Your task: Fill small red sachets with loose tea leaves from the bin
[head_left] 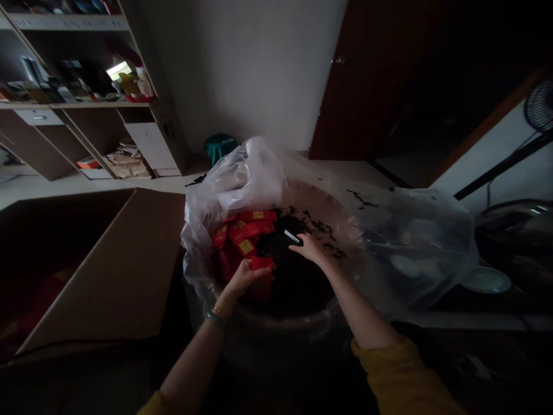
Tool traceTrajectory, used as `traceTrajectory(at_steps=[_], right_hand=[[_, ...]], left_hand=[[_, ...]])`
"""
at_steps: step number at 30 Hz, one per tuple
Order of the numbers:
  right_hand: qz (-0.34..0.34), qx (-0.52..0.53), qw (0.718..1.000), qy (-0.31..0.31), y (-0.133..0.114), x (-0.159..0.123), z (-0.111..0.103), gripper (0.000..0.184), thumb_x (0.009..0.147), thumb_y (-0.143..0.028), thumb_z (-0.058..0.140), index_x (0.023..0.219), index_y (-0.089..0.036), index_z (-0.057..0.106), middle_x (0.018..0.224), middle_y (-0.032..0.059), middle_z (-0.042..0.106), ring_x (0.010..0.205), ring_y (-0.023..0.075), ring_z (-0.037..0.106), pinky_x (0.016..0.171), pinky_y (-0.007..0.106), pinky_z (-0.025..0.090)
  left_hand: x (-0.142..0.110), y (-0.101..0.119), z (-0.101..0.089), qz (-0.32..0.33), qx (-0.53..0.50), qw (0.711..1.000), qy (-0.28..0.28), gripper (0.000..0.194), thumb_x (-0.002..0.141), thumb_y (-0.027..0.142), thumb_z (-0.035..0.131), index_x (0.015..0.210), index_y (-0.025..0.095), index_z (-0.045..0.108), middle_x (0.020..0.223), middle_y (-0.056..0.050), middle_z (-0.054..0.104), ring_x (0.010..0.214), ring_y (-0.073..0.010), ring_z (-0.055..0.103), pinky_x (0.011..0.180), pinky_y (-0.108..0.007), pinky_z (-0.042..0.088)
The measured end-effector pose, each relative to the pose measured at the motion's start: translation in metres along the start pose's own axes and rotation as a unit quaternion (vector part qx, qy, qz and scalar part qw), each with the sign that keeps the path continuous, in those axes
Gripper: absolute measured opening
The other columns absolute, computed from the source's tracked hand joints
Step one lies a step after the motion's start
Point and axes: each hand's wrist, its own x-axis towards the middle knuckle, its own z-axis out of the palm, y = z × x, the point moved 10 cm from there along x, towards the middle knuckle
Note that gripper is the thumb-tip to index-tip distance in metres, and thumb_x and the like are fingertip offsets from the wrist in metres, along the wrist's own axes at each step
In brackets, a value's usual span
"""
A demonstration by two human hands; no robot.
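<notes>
Pinches a red packet (261,263) in the left grip (242,279), near the middle of the frame, between thumb and fingers. Holds it low beside the dark leaves (298,288), probably so as to let any spill fall back among them. Grasps a white strip (291,236) in the right grip (309,248), just right of the middle, by its near end only, perhaps to leave the far end free. Angles it up and left over the leaves; cannot tell scoop from slip in such dim light. Has more packets (242,231) heaped left of the leaves, likely for easy reach from the left. Has a filmy bag (263,164) draped in folds around it all, presumably to catch loose bits (363,200), scattered right of centre. Farther out, shows an open box (116,276) at lower left and shelves (69,22) at upper left.
</notes>
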Motion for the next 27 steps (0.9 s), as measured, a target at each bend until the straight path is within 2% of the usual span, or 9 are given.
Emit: traceTrajectory(at_steps=[3, 6, 8, 11, 15, 18, 22, 27], right_hand=[[0.007, 0.02, 0.999, 0.037, -0.001, -0.002, -0.008, 0.044, 0.068, -0.036, 0.073, 0.104, -0.012, 0.065, 0.104, 0.0135, 0.065, 0.094, 0.0241, 0.063, 0.083, 0.032, 0.048], [-0.009, 0.097, 0.992, 0.08, -0.004, -0.008, -0.027, 0.04, 0.067, -0.031, 0.073, 0.102, -0.012, 0.066, 0.103, 0.0123, 0.066, 0.096, 0.0233, 0.063, 0.086, 0.034, 0.048], [-0.04, 0.159, 0.984, 0.067, -0.014, -0.016, -0.037, 0.043, 0.069, -0.032, 0.071, 0.107, -0.014, 0.065, 0.105, 0.0106, 0.067, 0.096, 0.0227, 0.064, 0.086, 0.035, 0.049], [-0.123, 0.201, 0.972, -0.013, -0.051, -0.036, -0.043, 0.048, 0.07, -0.039, 0.071, 0.112, -0.017, 0.065, 0.108, 0.0088, 0.068, 0.098, 0.0228, 0.065, 0.086, 0.035, 0.05], [-0.207, 0.156, 0.962, -0.082, -0.108, -0.066, -0.045, 0.049, 0.072, -0.044, 0.07, 0.113, -0.018, 0.066, 0.108, 0.0095, 0.069, 0.099, 0.0242, 0.065, 0.086, 0.033, 0.05], [-0.215, 0.111, 0.966, -0.09, -0.132, -0.074, -0.039, 0.041, 0.076, -0.043, 0.067, 0.11, -0.02, 0.068, 0.104, 0.0083, 0.071, 0.096, 0.0239, 0.067, 0.083, 0.031, 0.05], [-0.202, 0.071, 0.973, -0.082, -0.14, -0.073, -0.032, 0.03, 0.08, -0.038, 0.064, 0.107, -0.024, 0.07, 0.102, 0.005, 0.072, 0.095, 0.0229, 0.067, 0.081, 0.029, 0.05], [-0.215, 0.04, 0.974, -0.057, -0.139, -0.074, -0.031, 0.025, 0.083, -0.036, 0.062, 0.104, -0.026, 0.07, 0.1, 0.004, 0.072, 0.092, 0.0212, 0.068, 0.079, 0.028, 0.049]], left_hand=[[0.0, 0.001, 0.0, 0.004, 0.002, 1.0, -0.001, 0.052, 0.05, 0.041, 0.086, 0.084, 0.006, 0.07, 0.076, -0.01, 0.07, 0.059, -0.0174, 0.065, 0.055, -0.024, 0.05], [-0.001, 0.002, -0.001, 0.007, 0.008, 1.0, 0.003, 0.052, 0.05, 0.042, 0.086, 0.084, 0.006, 0.07, 0.075, -0.011, 0.07, 0.059, -0.0177, 0.065, 0.055, -0.024, 0.049], [-0.001, 0.003, -0.001, 0.007, 0.007, 1.0, 0.005, 0.053, 0.049, 0.042, 0.086, 0.084, 0.006, 0.07, 0.077, -0.011, 0.07, 0.059, -0.0179, 0.065, 0.056, -0.025, 0.049], [-0.001, 0.003, -0.001, 0.005, 0.006, 1.0, 0.006, 0.052, 0.05, 0.042, 0.086, 0.085, 0.006, 0.07, 0.072, -0.009, 0.07, 0.059, -0.0174, 0.064, 0.057, -0.025, 0.049], [0.0, 0.004, -0.001, 0.021, 0.025, 0.999, -0.003, 0.046, 0.053, 0.043, 0.083, 0.079, 0.007, 0.07, 0.069, -0.007, 0.069, 0.058, -0.0154, 0.062, 0.058, -0.025, 0.048], [0.002, 0.009, -0.005, 0.062, 0.055, 0.997, 0.004, 0.044, 0.05, 0.041, 0.084, 0.077, 0.009, 0.071, 0.07, -0.005, 0.069, 0.061, -0.0142, 0.06, 0.061, -0.023, 0.047], [0.005, 0.006, -0.012, 0.064, 0.063, 0.995, 0.03, 0.044, 0.048, 0.042, 0.084, 0.071, 0.009, 0.068, 0.063, -0.002, 0.066, 0.056, -0.0119, 0.056, 0.057, -0.022, 0.045], [0.006, 0.001, -0.008, 0.043, 0.048, 0.998, 0.016, 0.045, 0.048, 0.042, 0.084, 0.071, 0.009, 0.066, 0.065, -0.003, 0.066, 0.057, -0.0132, 0.057, 0.056, -0.023, 0.045]])
